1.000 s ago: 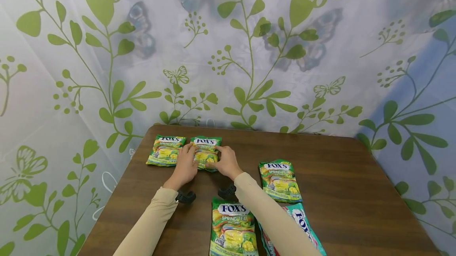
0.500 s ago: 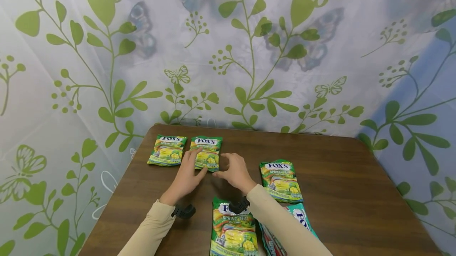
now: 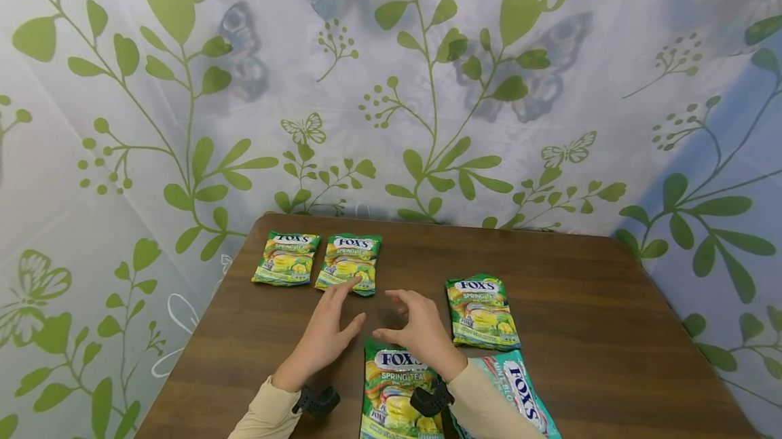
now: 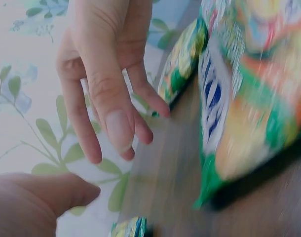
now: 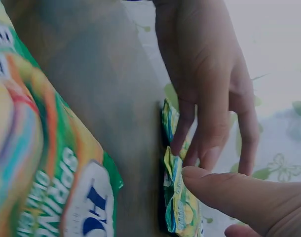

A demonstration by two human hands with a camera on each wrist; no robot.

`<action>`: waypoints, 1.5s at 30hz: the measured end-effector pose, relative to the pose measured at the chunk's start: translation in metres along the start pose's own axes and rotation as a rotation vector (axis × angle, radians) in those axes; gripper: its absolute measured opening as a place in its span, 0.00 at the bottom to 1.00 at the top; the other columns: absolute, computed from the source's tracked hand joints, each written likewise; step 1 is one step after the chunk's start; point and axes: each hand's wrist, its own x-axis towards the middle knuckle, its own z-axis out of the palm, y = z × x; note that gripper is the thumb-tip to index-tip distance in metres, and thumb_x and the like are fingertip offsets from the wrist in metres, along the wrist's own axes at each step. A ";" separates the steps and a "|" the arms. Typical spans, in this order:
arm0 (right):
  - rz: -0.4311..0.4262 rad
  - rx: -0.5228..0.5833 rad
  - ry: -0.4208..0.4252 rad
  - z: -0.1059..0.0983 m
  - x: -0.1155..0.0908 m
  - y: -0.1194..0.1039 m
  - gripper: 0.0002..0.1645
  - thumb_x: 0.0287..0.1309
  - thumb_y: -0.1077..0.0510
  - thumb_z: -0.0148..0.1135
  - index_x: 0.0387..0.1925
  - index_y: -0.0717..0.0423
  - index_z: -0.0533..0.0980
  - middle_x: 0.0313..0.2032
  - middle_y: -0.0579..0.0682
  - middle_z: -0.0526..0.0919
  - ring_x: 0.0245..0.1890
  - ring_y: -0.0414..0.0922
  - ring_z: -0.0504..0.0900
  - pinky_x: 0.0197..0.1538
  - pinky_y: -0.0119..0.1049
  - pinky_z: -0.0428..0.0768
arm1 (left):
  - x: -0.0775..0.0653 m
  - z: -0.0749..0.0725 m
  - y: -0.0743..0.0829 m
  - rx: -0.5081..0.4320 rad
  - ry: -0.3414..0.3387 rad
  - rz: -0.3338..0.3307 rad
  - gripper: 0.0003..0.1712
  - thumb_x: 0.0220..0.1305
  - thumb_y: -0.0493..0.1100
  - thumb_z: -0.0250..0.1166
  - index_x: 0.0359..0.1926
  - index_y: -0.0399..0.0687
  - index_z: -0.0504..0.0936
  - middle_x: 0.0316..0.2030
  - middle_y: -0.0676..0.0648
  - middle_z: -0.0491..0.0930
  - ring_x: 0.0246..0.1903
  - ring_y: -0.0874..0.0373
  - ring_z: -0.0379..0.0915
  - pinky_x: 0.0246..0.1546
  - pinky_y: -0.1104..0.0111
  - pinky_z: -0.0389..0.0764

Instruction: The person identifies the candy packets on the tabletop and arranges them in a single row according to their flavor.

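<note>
My left hand (image 3: pixel 324 337) hovers over the table with loosely spread fingers and holds nothing. Its fingertips overlap the lower edge of a green Fox's Spring Tea candy bag (image 3: pixel 349 261) in the head view. Beside it, my right hand (image 3: pixel 424 330) is also relaxed, thumb apart from the fingers, over the top of a nearer Spring Tea bag (image 3: pixel 397 391). That wrist's black strap hides part of this nearer bag. Both hands face each other, and in the right wrist view the right thumb (image 5: pixel 234 192) shows alone in front of the left hand.
Another Spring Tea bag (image 3: pixel 287 259) lies at the table's far left. To the right is one more green bag (image 3: pixel 482 310), with a teal Fox's bag (image 3: pixel 519 391) below it, partly under the right sleeve. A patterned curtain (image 3: pixel 391 86) hangs behind the brown table (image 3: pixel 580 303).
Both hands have let go of the second bag in the back row and drawn back toward the near side. That bag now lies slightly tilted beside the far-left one.
</note>
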 end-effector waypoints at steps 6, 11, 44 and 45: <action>-0.004 0.036 0.025 -0.006 -0.025 0.004 0.42 0.57 0.52 0.87 0.70 0.59 0.79 0.60 0.64 0.84 0.53 0.62 0.85 0.40 0.36 0.86 | -0.016 0.013 0.016 -0.032 -0.018 -0.008 0.38 0.74 0.37 0.73 0.80 0.45 0.70 0.61 0.36 0.76 0.61 0.33 0.76 0.59 0.37 0.79; 0.016 0.044 0.070 -0.014 -0.040 0.010 0.42 0.55 0.53 0.88 0.69 0.59 0.80 0.59 0.64 0.85 0.50 0.61 0.86 0.37 0.32 0.85 | -0.025 0.022 0.029 -0.081 -0.048 -0.018 0.38 0.75 0.39 0.73 0.81 0.47 0.69 0.65 0.37 0.77 0.65 0.34 0.75 0.61 0.37 0.78; 0.174 -0.114 0.267 -0.112 -0.083 0.061 0.42 0.57 0.52 0.87 0.71 0.58 0.80 0.55 0.60 0.89 0.49 0.56 0.89 0.44 0.46 0.90 | 0.007 0.079 0.077 -0.130 -0.266 0.052 0.41 0.78 0.47 0.71 0.83 0.49 0.64 0.58 0.48 0.76 0.49 0.49 0.75 0.49 0.60 0.77; 0.173 -0.124 0.267 -0.114 -0.083 0.065 0.42 0.57 0.52 0.87 0.71 0.59 0.80 0.55 0.61 0.89 0.50 0.57 0.89 0.44 0.46 0.90 | 0.009 0.082 0.078 -0.132 -0.268 0.052 0.40 0.78 0.46 0.71 0.83 0.48 0.64 0.58 0.47 0.76 0.49 0.49 0.75 0.48 0.61 0.76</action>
